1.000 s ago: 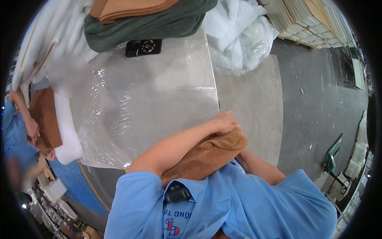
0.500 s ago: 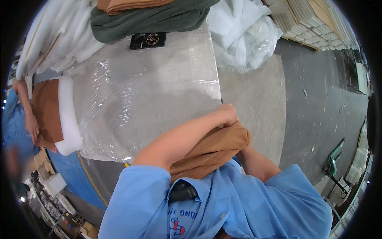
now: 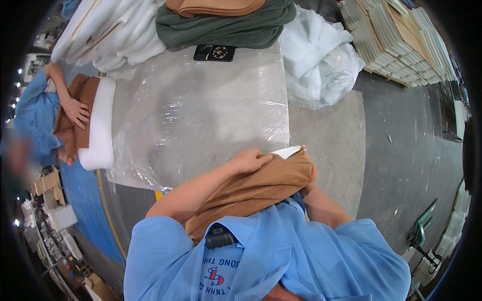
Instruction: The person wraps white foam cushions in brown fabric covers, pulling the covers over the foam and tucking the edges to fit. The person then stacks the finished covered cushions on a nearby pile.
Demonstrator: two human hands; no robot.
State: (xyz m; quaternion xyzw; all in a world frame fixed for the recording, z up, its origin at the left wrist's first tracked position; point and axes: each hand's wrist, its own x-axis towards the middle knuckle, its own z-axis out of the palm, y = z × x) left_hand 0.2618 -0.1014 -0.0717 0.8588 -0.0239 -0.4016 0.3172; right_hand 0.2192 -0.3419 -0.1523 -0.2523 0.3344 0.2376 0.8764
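Note:
A brown fabric cover [image 3: 261, 188] lies gathered against my chest, with a strip of white padding [image 3: 286, 152] showing at its far edge. My left hand [image 3: 252, 161] is closed on that far edge, the thumb lying along the fabric beside the padding. At the cover's right end, my right hand [image 3: 313, 175] grips the fabric from the far side; most of its fingers are hidden. Below the hands stands a table wrapped in clear plastic film [image 3: 226, 110].
Folded green fabric [image 3: 226, 30] and brown fabric [image 3: 216, 6] sit at the table's far end by a black phone [image 3: 214, 53]. White padding [image 3: 115, 30] is heaped far left. At left, a co-worker's hand [image 3: 76, 113] rests on a brown-covered white pad [image 3: 98, 125]. Bagged batting [image 3: 321, 60] lies right.
My left hand has moved left and nearer along the cover's edge, and white padding now shows there. The co-worker's hand has shifted on the brown fabric. My view has turned slightly.

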